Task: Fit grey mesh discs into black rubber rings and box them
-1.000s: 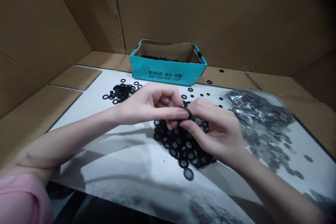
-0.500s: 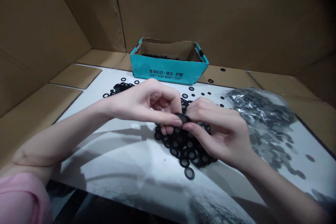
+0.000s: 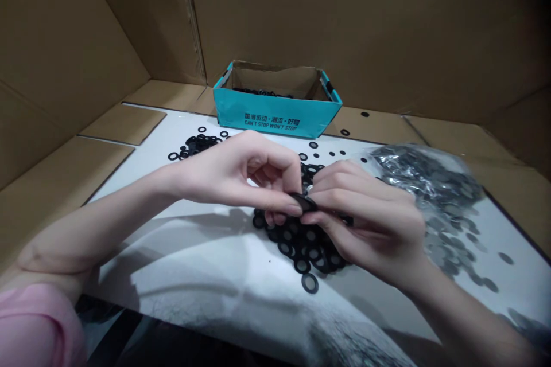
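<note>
Between both hands is a small round washer with a black rim and a grey middle, tilted on its edge. My left hand pinches its left side with thumb and fingers. My right hand grips the right side, thumb below and fingers curled above; the fingertips partly hide it. Beneath the hands spreads a pile of black-rimmed washers with pale grey centres, partly covered by the fingers. One such washer lies apart at the pile's near edge.
A turquoise box holding black rings stands at the back. Black rings lie in a heap behind my left wrist. On the right, a clear plastic bag of grey discs spills loose discs. Cardboard walls surround the white table.
The washer has turned and dipped slightly between my fingers. My right hand has shifted a little to the right, and the left wrist sits slightly farther left.
</note>
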Demonstrator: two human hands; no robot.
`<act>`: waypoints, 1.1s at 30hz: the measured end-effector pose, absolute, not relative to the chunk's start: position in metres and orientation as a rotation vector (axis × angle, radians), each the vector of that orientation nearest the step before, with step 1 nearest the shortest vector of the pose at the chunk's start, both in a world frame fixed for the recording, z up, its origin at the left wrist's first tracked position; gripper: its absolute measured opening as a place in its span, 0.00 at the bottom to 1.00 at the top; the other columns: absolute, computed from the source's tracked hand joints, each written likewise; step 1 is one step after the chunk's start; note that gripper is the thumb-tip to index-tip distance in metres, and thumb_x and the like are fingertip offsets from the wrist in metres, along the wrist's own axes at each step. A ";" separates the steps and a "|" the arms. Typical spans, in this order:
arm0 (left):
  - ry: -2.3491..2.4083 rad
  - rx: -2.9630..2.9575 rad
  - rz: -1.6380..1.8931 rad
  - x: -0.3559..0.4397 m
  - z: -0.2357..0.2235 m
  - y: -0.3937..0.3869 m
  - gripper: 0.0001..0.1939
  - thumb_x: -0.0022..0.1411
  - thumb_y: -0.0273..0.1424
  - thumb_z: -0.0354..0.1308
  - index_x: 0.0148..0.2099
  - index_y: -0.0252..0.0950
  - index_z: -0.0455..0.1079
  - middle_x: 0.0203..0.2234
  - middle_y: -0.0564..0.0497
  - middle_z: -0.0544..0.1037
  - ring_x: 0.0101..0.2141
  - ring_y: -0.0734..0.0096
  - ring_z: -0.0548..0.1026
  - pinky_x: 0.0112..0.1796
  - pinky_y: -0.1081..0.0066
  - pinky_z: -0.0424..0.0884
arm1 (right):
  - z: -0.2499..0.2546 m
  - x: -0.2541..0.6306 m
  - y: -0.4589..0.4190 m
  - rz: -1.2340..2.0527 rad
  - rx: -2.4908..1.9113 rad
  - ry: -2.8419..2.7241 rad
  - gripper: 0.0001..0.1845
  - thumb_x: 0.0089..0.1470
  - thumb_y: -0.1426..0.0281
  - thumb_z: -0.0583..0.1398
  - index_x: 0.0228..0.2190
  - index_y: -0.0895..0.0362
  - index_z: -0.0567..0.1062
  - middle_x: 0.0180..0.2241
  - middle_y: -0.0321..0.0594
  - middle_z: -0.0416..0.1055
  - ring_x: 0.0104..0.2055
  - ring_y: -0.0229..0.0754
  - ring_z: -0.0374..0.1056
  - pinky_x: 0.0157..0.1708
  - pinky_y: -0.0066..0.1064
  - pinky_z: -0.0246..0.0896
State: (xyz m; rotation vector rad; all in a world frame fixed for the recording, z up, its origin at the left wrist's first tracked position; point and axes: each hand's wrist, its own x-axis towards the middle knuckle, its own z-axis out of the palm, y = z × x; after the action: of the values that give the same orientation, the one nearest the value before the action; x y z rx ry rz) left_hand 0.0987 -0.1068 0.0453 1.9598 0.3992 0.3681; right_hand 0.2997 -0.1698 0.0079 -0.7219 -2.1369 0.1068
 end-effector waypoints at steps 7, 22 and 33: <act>0.387 2.247 0.381 0.097 0.048 -0.105 0.05 0.58 0.26 0.60 0.30 0.32 0.71 0.21 0.54 0.76 0.23 0.81 0.74 0.26 0.84 0.69 | 0.009 0.302 -0.167 0.013 -0.778 -2.278 0.08 0.55 0.74 0.60 0.26 0.55 0.67 0.23 0.38 0.70 0.28 0.40 0.64 0.29 0.36 0.57; 0.473 1.934 0.563 0.109 0.034 -0.112 0.06 0.63 0.29 0.58 0.34 0.30 0.69 0.24 0.52 0.76 0.26 0.78 0.77 0.27 0.82 0.73 | 0.002 0.302 -0.164 0.256 -0.811 -1.999 0.10 0.56 0.80 0.55 0.27 0.55 0.68 0.22 0.37 0.66 0.25 0.37 0.61 0.26 0.33 0.59; 0.492 2.024 0.361 0.102 0.040 -0.101 0.05 0.58 0.28 0.60 0.31 0.30 0.71 0.20 0.53 0.74 0.22 0.79 0.72 0.24 0.82 0.69 | 0.003 0.300 -0.162 0.224 -0.843 -2.113 0.09 0.56 0.77 0.56 0.25 0.56 0.68 0.22 0.37 0.67 0.27 0.38 0.61 0.29 0.35 0.58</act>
State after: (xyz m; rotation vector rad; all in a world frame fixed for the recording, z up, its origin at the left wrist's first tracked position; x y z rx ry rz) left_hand 0.1022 -0.1014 0.0403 2.0239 0.4915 0.3611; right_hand 0.2997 -0.1622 0.0026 -0.8426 -2.1131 0.2238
